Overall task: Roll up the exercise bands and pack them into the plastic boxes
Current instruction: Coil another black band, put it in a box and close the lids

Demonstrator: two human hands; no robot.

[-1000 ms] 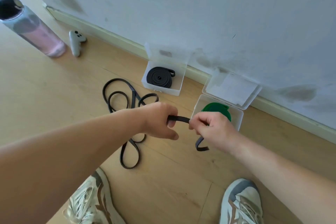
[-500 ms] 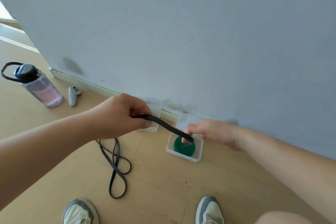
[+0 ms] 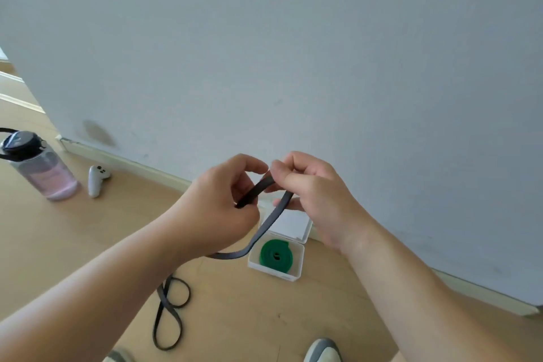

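Nearest, at the bottom edge: toe of a grey and white fabric shoe on the pale wooden floor. Lower left: slack loops of a flat black rubber exercise band, trailing up to frame centre. There, left hand and right hand close together, raised above the floor, both pinching the band's upper end in curled fingers; no coil visible yet. Just beyond, right of centre: clear plastic box, lid open, holding a rolled green rubber band. Centre left: clear water bottle with pink liquid beside a small white handheld controller.

Likely trouble: a springy first turn popping open on any slackening of the pinch; twists from the floor loops feeding into the roll; a loose, fat coil refusing to fit a box. Only one box in view, already occupied.

No readable writing anywhere; pale mark on the bottle cap too blurred to make out.
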